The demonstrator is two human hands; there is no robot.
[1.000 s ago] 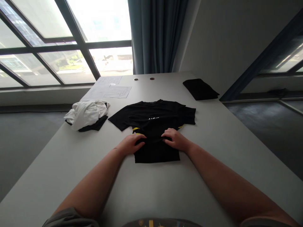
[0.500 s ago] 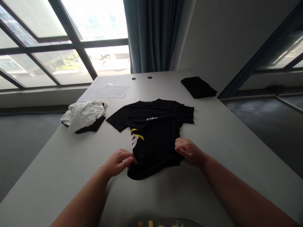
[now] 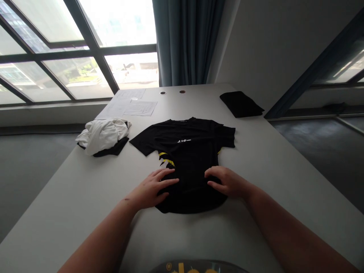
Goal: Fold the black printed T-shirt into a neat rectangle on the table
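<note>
A black T-shirt (image 3: 193, 151) lies spread on the table, its collar pointing away from me and its hem towards me. It has small white lettering on the chest and yellow and white marks along its left side. My left hand (image 3: 157, 185) rests over the shirt's lower left side, fingers spread on the cloth. On the lower right side, my right hand (image 3: 224, 180) touches the fabric with its fingers apart and bent. The left hand covers part of the white mark.
On the white table (image 3: 96, 212), a crumpled white garment (image 3: 104, 134) sits over dark cloth at the left. A folded black cloth (image 3: 241, 104) lies at the far right. Paper sheets (image 3: 139, 107) lie at the far left, near two round holes. Windows and a blue curtain (image 3: 187, 41) stand behind.
My left hand has let go of the shirt's side edge and spread out over the cloth. My right hand has opened and shifted slightly inward. The hem now lies flatter and more even.
</note>
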